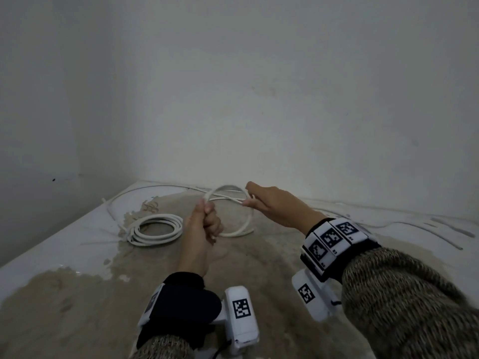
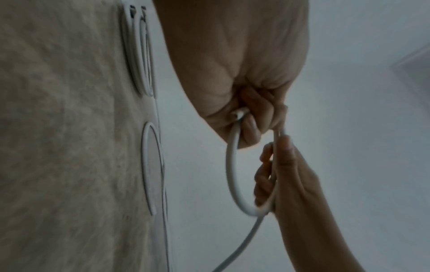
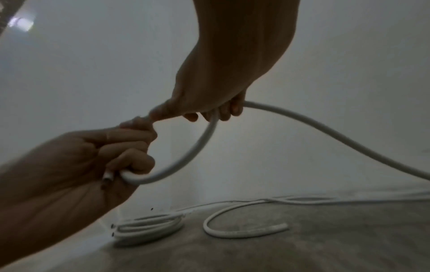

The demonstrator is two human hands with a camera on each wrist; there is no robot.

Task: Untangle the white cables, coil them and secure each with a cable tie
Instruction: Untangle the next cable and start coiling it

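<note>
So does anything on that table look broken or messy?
Yes. The table's white top coat is worn away in a big brown patch with ragged edges. On it, a loose cable piece lies uncoiled beside the finished coil. Nothing looks spilled.

Left hand [image 1: 204, 221] fisted round white cable [image 1: 228, 196]; right hand [image 1: 274, 203] pinches its loop (coiled cable [image 1: 155, 229] lies nearby).

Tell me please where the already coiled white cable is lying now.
In the head view, the coiled cable lies flat on the table, left of the left hand, apart from the loop both hands are forming.
</note>
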